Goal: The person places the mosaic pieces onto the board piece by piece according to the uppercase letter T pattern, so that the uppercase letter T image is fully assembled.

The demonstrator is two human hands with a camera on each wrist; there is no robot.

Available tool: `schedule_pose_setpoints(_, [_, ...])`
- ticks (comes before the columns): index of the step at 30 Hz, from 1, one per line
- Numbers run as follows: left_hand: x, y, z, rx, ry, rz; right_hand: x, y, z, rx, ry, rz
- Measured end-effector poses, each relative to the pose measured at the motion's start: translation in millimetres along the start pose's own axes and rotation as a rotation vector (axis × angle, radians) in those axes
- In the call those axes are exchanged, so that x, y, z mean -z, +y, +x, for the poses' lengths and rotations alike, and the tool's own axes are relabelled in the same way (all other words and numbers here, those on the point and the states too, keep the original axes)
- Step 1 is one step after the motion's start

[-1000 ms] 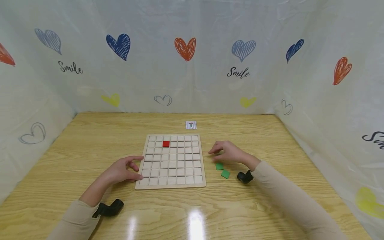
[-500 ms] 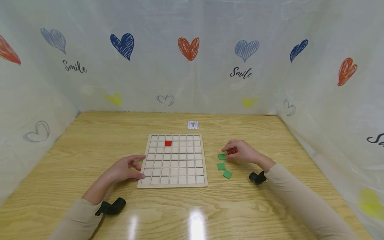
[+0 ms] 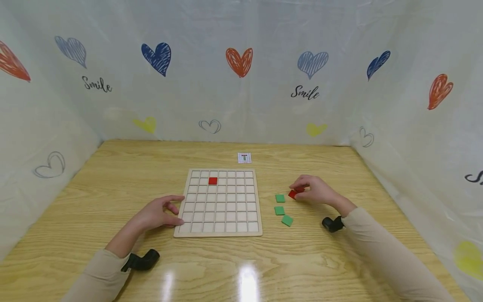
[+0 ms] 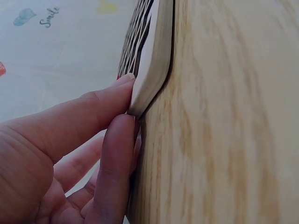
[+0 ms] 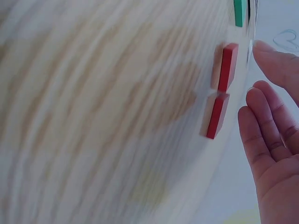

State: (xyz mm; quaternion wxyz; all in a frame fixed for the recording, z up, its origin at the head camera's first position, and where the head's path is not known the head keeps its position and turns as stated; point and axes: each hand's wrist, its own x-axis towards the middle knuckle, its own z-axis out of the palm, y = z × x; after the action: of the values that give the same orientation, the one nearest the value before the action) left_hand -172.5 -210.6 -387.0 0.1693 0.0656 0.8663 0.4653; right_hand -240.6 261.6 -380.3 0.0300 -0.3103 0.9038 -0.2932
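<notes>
A square wooden grid board [image 3: 218, 234] lies flat on the table, with a red tile [image 3: 213, 181] in a cell near its far side. At the board's left edge, my left hand [image 3: 157, 213] touches the rim with a thumb and a finger; the left wrist view shows the fingertips right at the board's corner [image 4: 152, 79]. To the right, my right hand [image 3: 315, 191] hovers over two red tiles, partly covering them from the head. In the right wrist view these tiles, one [image 5: 228, 67] end to end with the other [image 5: 217, 115], lie apart from the loosely bent fingers.
Three green tiles, a far one [image 3: 280, 198], a middle one [image 3: 279, 210] and a near one [image 3: 287, 220], lie between board and right hand. Behind the board is a small card [image 3: 244, 157] printed with a T pattern on a grid. A white curtain [image 3: 241, 105] surrounds the table.
My right hand has moved right, away from the board and past the green tiles to the red ones, uncovering the far green tile. The left hand stays at the board's edge.
</notes>
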Motion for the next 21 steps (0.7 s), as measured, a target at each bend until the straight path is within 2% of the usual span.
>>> schedule_pose_setpoints(6, [-0.3, 0.0, 0.0, 0.003, -0.001, -0.015, 3.9, 9.0, -4.8, -0.006, 0.025, 0.010])
schedule_pose_setpoints(16, [-0.7, -0.9, -0.4, 0.004, -0.004, -0.021, 6.9, 20.7, -5.8, -0.065, 0.038, 0.020])
schedule_pose_setpoints(21, [-1.1, -1.1, 0.5, 0.011, 0.001, -0.014, 8.1, 25.4, -3.7, -0.133, 0.023, 0.034])
